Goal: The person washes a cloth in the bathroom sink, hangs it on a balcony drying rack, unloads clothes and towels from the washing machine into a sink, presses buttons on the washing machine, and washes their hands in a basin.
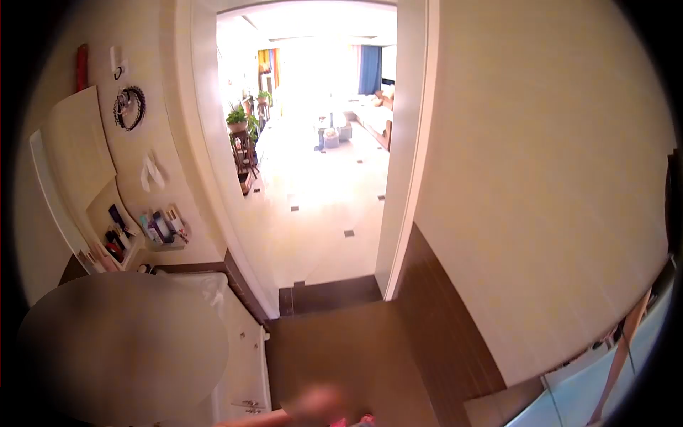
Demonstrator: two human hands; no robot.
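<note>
My left hand (pixel 316 403) shows at the bottom centre, above the brown floor (pixel 341 349), with its forearm reaching in from the lower left. The hand is smeared, so its fingers and anything in them cannot be made out. Just right of it, small bright pink items (pixel 366 419) lie at the bottom edge, partly cut off. My right hand is not in view.
An open doorway (pixel 390 178) leads to a bright room with plants (pixel 238 122) and a sofa (pixel 373 116). At left are a white cabinet (pixel 245 356), a wall rack (pixel 165 228) and a large blurred oval. A tiled brown-and-beige wall (pixel 541 178) stands right.
</note>
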